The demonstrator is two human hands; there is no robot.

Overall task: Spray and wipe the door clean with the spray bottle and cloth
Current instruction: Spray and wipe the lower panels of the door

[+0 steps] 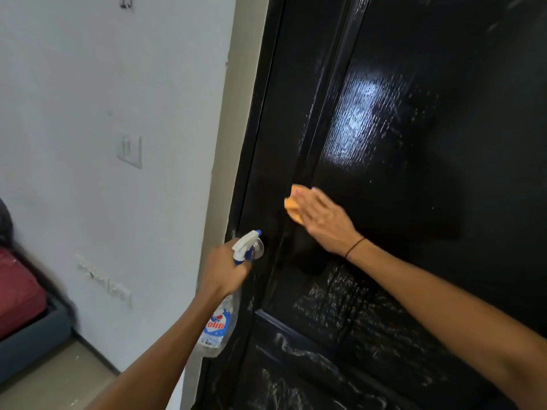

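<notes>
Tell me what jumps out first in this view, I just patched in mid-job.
The glossy black door fills the right side, with a bright glare patch high on its panel. At mid-height the right hand presses an orange cloth flat against it. Lower left, the left hand grips a spray bottle by the door's edge, beside a white wall.

Right hand (321, 220) presses cloth (294, 204) on door (414, 173), seemingly wet; left hand (225, 267) grips spray bottle (220, 321).

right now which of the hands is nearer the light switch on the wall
Left. The left hand, gripping the spray bottle, is below and right of the light switch, by the door's edge. The right hand presses the orange cloth farther right on the door.
</notes>
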